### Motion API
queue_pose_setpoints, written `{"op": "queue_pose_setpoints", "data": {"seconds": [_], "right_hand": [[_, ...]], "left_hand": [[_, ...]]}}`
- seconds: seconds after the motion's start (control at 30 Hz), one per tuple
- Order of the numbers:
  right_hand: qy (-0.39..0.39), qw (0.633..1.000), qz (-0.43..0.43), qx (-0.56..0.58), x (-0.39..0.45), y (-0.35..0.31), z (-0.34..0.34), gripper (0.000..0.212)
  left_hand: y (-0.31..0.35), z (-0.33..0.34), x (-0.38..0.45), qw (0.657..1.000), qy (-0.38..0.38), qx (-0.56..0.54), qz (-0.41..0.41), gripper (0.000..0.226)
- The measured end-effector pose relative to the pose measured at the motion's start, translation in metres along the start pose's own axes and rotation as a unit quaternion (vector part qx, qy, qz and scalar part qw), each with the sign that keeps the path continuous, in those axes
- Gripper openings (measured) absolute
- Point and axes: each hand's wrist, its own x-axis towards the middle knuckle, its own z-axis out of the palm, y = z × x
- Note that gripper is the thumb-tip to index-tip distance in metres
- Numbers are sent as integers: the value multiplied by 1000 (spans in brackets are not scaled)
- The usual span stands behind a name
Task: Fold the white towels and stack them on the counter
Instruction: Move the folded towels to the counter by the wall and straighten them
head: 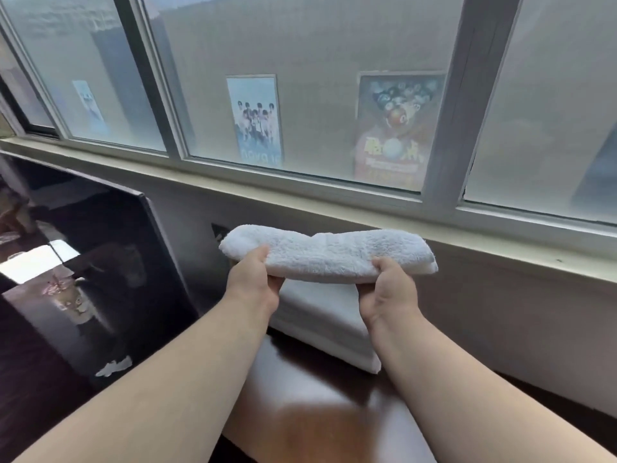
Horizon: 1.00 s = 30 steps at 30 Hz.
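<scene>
Brown counter (334, 426), six o'clock. Above it, left hand (255, 282) and right hand (389, 292) each grip an end of a folded white towel (329, 253), held over the towel stack (329, 324) at centre.

A glossy black screen (83, 262) leans at nine o'clock, mirroring the room. Across twelve o'clock runs a frosted sliding window (317, 78) above a pale sill (467, 242). Behind the glass show a group-photo poster (255, 120) and, toward one o'clock, a clown poster (397, 128).
</scene>
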Motion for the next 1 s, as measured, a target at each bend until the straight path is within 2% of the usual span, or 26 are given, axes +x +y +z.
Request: {"op": "queue_pose_setpoints", "data": {"seconds": [0.17, 0.47, 0.73, 0.83, 0.97, 1.0], "right_hand": [[28, 999, -34, 3, 35, 4, -2, 22], [91, 987, -118, 53, 77, 26, 11, 26], [175, 968, -142, 112, 99, 55, 2, 34], [194, 961, -149, 128, 105, 56, -4, 38], [169, 965, -157, 122, 107, 64, -6, 27], [170, 966, -153, 122, 109, 68, -7, 24]], "left_hand": [[-12, 18, 52, 998, -46, 19, -49, 45], [-23, 35, 135, 981, -135, 47, -132, 46], [-32, 26, 185, 962, -160, 82, -204, 42], [-34, 24, 201, 961, -163, 102, -200, 41], [-33, 22, 218, 968, -156, 98, -170, 47], [-34, 19, 222, 972, -133, 108, -161, 47]]}}
